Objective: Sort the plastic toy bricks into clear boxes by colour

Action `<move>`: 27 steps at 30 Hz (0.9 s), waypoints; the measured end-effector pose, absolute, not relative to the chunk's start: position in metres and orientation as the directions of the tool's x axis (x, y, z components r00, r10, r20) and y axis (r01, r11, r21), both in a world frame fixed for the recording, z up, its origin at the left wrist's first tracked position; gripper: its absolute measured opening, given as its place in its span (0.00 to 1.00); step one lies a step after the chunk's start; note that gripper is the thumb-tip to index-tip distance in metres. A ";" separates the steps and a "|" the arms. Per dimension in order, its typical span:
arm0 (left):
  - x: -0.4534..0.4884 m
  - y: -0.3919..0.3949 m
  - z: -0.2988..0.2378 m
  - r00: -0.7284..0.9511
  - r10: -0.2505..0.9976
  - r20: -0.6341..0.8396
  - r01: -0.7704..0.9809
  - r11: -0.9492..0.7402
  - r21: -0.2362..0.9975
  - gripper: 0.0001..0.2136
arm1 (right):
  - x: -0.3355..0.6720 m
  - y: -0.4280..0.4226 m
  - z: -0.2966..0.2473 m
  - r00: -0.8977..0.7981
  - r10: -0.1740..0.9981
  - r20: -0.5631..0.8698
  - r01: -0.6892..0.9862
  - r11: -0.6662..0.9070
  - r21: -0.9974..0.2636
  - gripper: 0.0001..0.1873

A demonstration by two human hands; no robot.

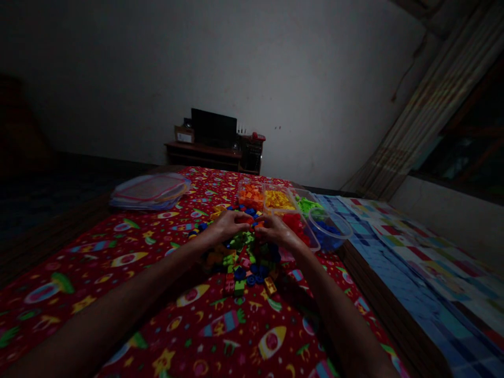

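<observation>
A loose pile of mixed toy building bricks [246,252] lies on the red patterned cloth. Over its far part, my left hand [229,224] pinches an orange brick [248,220] between thumb and fingers. Close beside it, my right hand [274,229] is closed on another orange brick [259,225], partly hidden by the fingers. The two hands almost meet. Behind them stand clear containers of sorted bricks: orange bricks [252,195], yellow bricks [277,199], green bricks [307,205] and red bricks [296,226]. Blue bricks [326,229] fill a round tub.
Stacked clear lids [151,190] lie on the cloth [157,294] to the left. A blue checked sheet [397,273] spreads out on the right, past the brown edge. By the far wall, a dark screen [213,127] stands on a wooden desk [202,151].
</observation>
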State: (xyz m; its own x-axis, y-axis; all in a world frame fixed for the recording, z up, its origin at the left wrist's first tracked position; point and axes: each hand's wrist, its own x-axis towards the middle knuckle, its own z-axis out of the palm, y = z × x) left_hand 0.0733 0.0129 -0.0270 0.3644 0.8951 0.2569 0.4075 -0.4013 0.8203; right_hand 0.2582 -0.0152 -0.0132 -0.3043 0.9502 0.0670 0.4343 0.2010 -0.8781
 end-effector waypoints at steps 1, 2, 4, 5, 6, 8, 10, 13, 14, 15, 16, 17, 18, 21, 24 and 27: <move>0.069 0.015 -0.025 0.364 0.892 0.268 0.433 -0.417 0.799 0.22 | 0.258 -0.016 -0.012 -0.295 0.951 0.094 0.492 0.236 -0.838 0.14; 0.065 0.019 -0.022 0.365 0.885 0.288 0.461 -0.441 0.771 0.21 | 0.258 -0.018 -0.011 -0.290 0.949 0.121 0.552 0.270 -0.789 0.14; 0.060 0.030 -0.013 0.358 0.864 0.355 0.526 -0.500 0.688 0.20 | 0.257 -0.022 -0.007 -0.303 0.938 0.169 0.650 0.333 -0.683 0.13; 0.061 0.038 -0.006 0.352 0.848 0.397 0.561 -0.530 0.635 0.19 | 0.256 -0.024 -0.004 -0.317 0.930 0.184 0.685 0.359 -0.634 0.12; 0.063 0.047 0.002 0.344 0.831 0.436 0.597 -0.553 0.582 0.19 | 0.255 -0.026 -0.002 -0.332 0.923 0.192 0.712 0.379 -0.591 0.11; 0.074 0.070 0.019 0.346 0.803 0.486 0.657 -0.577 0.486 0.19 | 0.254 -0.028 0.000 -0.361 0.912 0.193 0.743 0.407 -0.531 0.09; 0.089 0.094 0.036 0.352 0.798 0.490 0.707 -0.570 0.419 0.20 | 0.254 -0.028 0.001 -0.385 0.904 0.188 0.751 0.425 -0.505 0.09; 0.106 0.120 0.050 0.341 0.794 0.503 0.720 -0.565 0.404 0.22 | 0.255 -0.026 -0.002 -0.404 0.890 0.211 0.741 0.453 -0.495 0.09; 0.108 0.125 0.051 0.340 0.789 0.512 0.720 -0.569 0.398 0.22 | 0.256 -0.025 -0.003 -0.403 0.888 0.221 0.741 0.459 -0.490 0.09; 0.107 0.126 0.050 0.345 0.779 0.524 0.719 -0.578 0.386 0.23 | 0.256 -0.024 -0.004 -0.403 0.886 0.230 0.741 0.463 -0.486 0.09; 0.105 0.125 0.047 0.358 0.763 0.538 0.715 -0.595 0.367 0.23 | 0.257 -0.024 -0.005 -0.401 0.884 0.239 0.740 0.467 -0.484 0.08; 0.100 0.121 0.044 0.375 0.744 0.553 0.708 -0.615 0.347 0.22 | 0.257 -0.023 -0.005 -0.397 0.884 0.246 0.738 0.467 -0.487 0.08; 0.093 0.115 0.040 0.397 0.722 0.566 0.698 -0.638 0.325 0.22 | 0.257 -0.023 -0.005 -0.390 0.885 0.253 0.733 0.465 -0.496 0.08; 0.070 0.081 0.028 0.487 0.670 0.561 0.643 -0.709 0.289 0.18 | 0.258 -0.023 -0.004 -0.329 0.895 0.303 0.683 0.447 -0.578 0.08; 0.056 0.036 0.016 0.580 0.645 0.498 0.563 -0.759 0.327 0.16 | 0.256 -0.022 -0.001 -0.242 0.923 0.298 0.514 0.382 -0.768 0.11; 0.059 0.000 -0.003 0.635 0.624 0.455 0.523 -0.781 0.343 0.16 | 0.249 -0.019 -0.003 -0.191 0.958 0.213 0.289 0.262 -0.921 0.12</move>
